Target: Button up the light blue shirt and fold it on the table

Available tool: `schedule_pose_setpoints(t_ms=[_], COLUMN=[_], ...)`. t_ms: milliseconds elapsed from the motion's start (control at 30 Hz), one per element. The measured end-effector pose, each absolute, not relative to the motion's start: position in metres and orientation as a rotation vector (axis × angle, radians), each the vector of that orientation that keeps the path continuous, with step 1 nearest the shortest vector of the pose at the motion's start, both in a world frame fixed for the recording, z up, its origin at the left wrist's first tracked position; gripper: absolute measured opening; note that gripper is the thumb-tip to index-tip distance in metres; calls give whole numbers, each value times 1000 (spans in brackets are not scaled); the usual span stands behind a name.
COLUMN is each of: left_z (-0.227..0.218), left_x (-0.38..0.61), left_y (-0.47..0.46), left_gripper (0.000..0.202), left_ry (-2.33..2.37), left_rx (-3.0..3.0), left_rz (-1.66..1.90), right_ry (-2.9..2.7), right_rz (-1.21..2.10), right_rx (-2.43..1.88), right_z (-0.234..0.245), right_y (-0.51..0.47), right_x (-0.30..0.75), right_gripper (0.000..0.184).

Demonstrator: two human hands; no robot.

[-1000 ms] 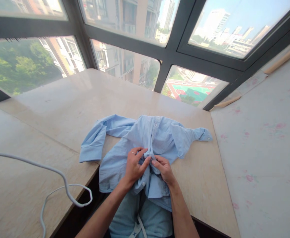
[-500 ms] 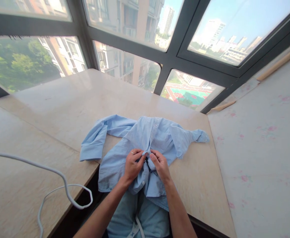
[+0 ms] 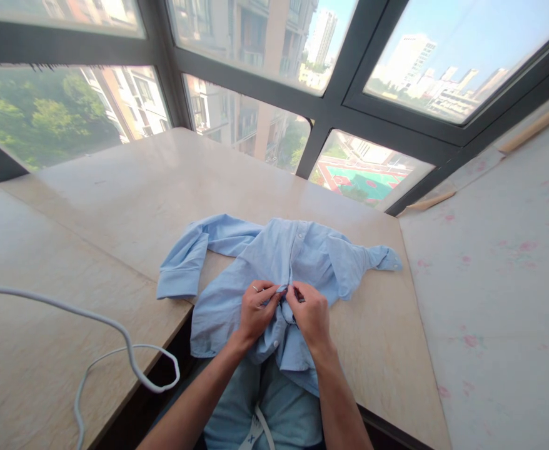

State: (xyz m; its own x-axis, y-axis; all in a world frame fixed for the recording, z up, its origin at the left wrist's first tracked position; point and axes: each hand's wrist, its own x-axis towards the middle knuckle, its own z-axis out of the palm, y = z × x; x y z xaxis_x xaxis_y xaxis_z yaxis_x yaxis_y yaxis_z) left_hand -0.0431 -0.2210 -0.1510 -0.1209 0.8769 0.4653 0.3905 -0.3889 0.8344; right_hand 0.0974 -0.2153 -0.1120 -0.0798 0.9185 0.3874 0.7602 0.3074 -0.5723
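Note:
A light blue button-up shirt (image 3: 265,256) lies front up across the sill's edge and my lap, its sleeves spread to both sides. With thumb and fingers, my left hand (image 3: 258,307) pinches the front edge of the shirt at mid-placket. My right hand (image 3: 309,309) is closed on the opposite front edge, fingertips almost touching the left ones. Any button between the fingertips is hidden. One white button shows near the collar end and another below my hands, close to the hem.
The shirt rests on a beige stone window sill (image 3: 152,187). A white cable (image 3: 91,317) loops at the left over the sill's edge. Dark window frames (image 3: 251,78) stand behind, and a flowered wall (image 3: 494,281) borders the right.
My right hand has turned, its fingers now curled more tightly against the placket. My left hand keeps its pinch. The whole view has shifted slightly.

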Motion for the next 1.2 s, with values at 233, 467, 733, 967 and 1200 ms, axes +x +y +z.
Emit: schedule_pose_setpoints(t_ms=[233, 467, 733, 967, 1200], left_z=[-147, -139, -145, -145, -143], left_x=[-44, -48, -47, -50, -55], left_y=[-221, -220, -219, -216, -212], left_gripper=[17, 21, 20, 19, 21], left_ry=[1378, 1338, 1362, 1342, 1315], left_rx=[1634, 1541, 1582, 1571, 1478], left_rz=[1480, 1385, 1260, 1215, 1195], right_ry=[-1879, -1676, -1580, -1589, -1642], right_rz=[677, 1136, 1150, 1133, 1027], right_rx=[-1507, -1272, -1242, -1252, -1266], right_z=[-105, -116, -140, -141, -133], right_y=[-208, -201, -203, -206, -211], right_x=[105, 111, 110, 113, 106], right_gripper=[23, 26, 29, 29, 30])
